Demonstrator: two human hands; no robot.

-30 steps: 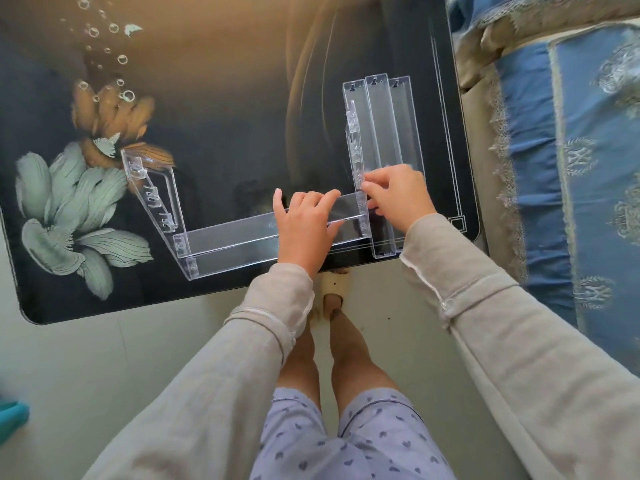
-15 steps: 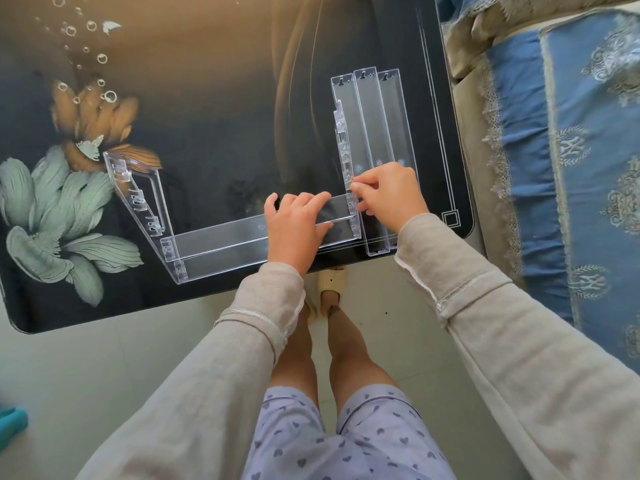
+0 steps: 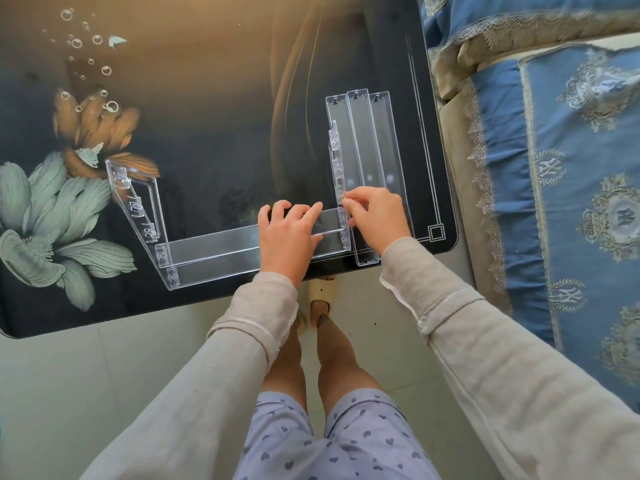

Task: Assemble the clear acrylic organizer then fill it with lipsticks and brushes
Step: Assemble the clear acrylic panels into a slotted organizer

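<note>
Your left hand (image 3: pixel 289 237) curls over the clear shelf (image 3: pixel 211 247); your right hand (image 3: pixel 377 220) pinches the side panel (image 3: pixel 337 168) where they join on the table (image 3: pixel 207 116).

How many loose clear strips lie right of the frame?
3, side by side: left strip, middle strip, right strip. The right hand covers part, so another may be hidden.

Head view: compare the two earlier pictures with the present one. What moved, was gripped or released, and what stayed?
Nothing visibly moved, was taken or let go; only the camera shifted slightly. The left hand still grips the long clear rail, the right hand still pinches the right side panel where they join. The left side panel and three loose strips rest unchanged on the table.
</note>
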